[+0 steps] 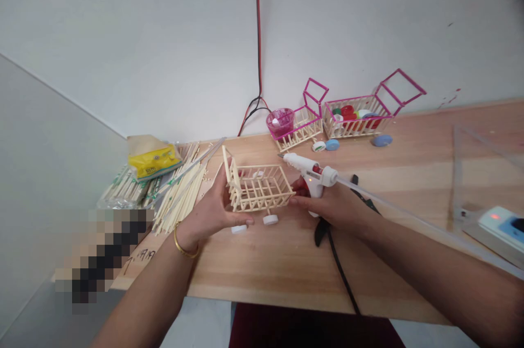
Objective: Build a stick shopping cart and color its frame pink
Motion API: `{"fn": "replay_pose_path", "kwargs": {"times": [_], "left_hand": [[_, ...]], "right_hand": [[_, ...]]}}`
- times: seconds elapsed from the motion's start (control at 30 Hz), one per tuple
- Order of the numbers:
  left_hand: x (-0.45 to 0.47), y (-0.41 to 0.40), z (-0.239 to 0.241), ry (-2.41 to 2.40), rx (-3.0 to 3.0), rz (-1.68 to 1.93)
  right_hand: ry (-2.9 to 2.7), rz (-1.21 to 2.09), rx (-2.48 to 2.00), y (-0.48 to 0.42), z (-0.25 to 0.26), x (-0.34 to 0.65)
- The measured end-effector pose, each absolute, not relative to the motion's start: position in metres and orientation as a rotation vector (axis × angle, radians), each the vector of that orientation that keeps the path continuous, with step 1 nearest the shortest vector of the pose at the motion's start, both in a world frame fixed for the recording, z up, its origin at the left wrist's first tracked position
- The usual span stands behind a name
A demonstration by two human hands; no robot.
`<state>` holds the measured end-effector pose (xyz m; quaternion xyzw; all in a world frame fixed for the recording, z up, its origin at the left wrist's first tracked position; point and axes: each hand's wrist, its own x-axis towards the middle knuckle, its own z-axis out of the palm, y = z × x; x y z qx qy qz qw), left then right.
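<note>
Cart (262, 186), left end in left fingers (237, 219)

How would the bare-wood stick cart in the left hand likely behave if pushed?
The stick cart is probably light, being an open lattice, and its slender build looks fragile. White wheels underneath suggest it may roll.

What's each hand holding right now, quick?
Left hand: closed around one end of the stick cart, holding it.
Right hand: closed on the handle of the white glue gun, beside the cart's other end.
</note>
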<state>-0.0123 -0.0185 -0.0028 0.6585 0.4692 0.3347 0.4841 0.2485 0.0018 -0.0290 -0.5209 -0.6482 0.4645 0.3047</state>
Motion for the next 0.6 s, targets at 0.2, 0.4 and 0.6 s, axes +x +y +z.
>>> {"fn": "replay_pose_path", "kwargs": {"times": [0.2, 0.4, 0.6], "left_hand": [[-0.013, -0.019, 0.007, 1.138, 1.587, 0.745], [-0.011, -0.021, 0.012, 1.171, 1.600, 0.768], [-0.009, -0.023, 0.011, 1.183, 1.569, 0.767]], "right_hand": [[-1.670, 1.256, -1.318, 0.002, -0.034, 0.248], [-1.673, 1.285, -1.344, -0.001, -0.023, 0.245], [-1.714, 1.279, -1.362, -0.001, -0.022, 0.243]]}}
